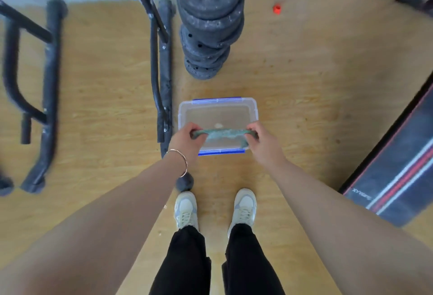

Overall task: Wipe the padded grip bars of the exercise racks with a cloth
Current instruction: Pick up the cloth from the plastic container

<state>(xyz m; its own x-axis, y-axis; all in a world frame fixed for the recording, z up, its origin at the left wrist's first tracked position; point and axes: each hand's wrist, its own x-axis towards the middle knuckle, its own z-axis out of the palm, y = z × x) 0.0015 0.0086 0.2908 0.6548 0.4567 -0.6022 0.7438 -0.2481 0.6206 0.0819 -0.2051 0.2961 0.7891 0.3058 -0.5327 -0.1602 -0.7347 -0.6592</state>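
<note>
Both hands hold a cloth stretched above a clear box on the wooden floor.

The left hand and the right hand each have their fingers curled tight round one end of the grey-green cloth. The cloth runs bunched and rope-like from fist to fist, and a loose corner hangs down by the right hand. It hangs over the near half of the clear plastic box, which has blue clips on its near and far edges and sits just ahead of the person's pale shoes. Just left of the box lies the padded bar of one black exercise rack, and a second rack stands further left. A stack of dark weight plates rises beyond the box.
</note>
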